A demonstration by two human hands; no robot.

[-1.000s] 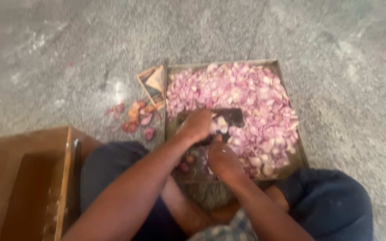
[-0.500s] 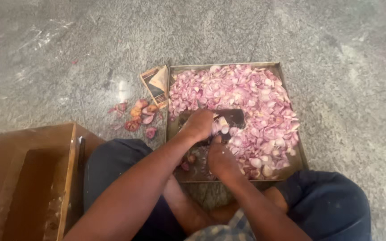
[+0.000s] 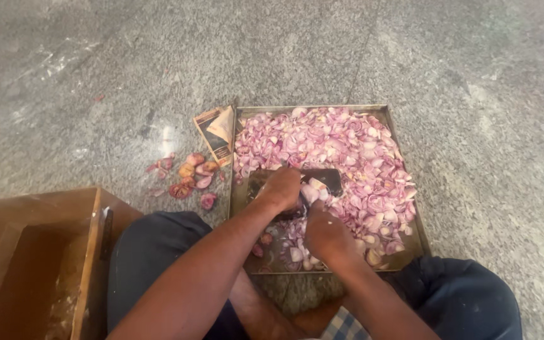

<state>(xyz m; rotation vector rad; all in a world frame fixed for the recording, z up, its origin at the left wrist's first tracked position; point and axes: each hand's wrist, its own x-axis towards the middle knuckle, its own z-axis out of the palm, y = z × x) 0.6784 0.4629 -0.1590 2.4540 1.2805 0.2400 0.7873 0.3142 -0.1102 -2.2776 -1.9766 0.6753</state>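
While left hand [image 3: 281,187] grips blade [image 3: 322,179], onions [image 3: 347,151] pile

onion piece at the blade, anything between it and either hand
Nothing visible does. The left hand rests on top of the dark blade, the right hand sits just below it, and the pale onion piece lies right between them over the metal tray, seemingly touching both.
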